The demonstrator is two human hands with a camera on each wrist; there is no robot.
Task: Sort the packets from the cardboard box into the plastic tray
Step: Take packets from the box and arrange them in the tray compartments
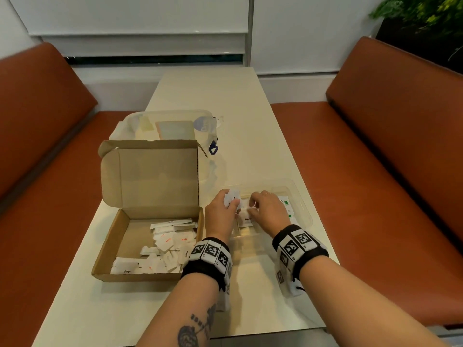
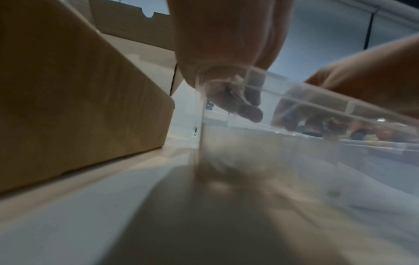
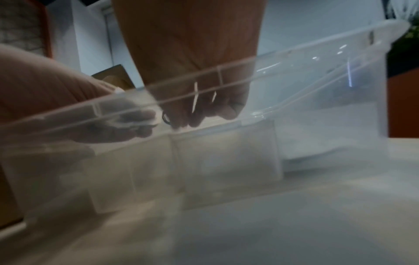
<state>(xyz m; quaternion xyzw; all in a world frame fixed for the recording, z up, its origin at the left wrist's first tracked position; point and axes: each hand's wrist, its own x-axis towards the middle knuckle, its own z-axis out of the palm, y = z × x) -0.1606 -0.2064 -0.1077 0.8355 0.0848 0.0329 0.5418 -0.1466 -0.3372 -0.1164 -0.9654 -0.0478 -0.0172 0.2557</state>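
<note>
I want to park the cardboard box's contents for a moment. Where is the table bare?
The table is bare beyond the clear lidded tub, towards the window, and in front of the cardboard box, at the near edge. It is crowded between the box and the plastic tray, where both hands work.

Head view: high, looking down along the tabletop (image 1: 250, 121). Wrist views: low, near the tabletop, close against the plastic tray (image 2: 340, 111) wall. Shared: tray, both hands.
</note>
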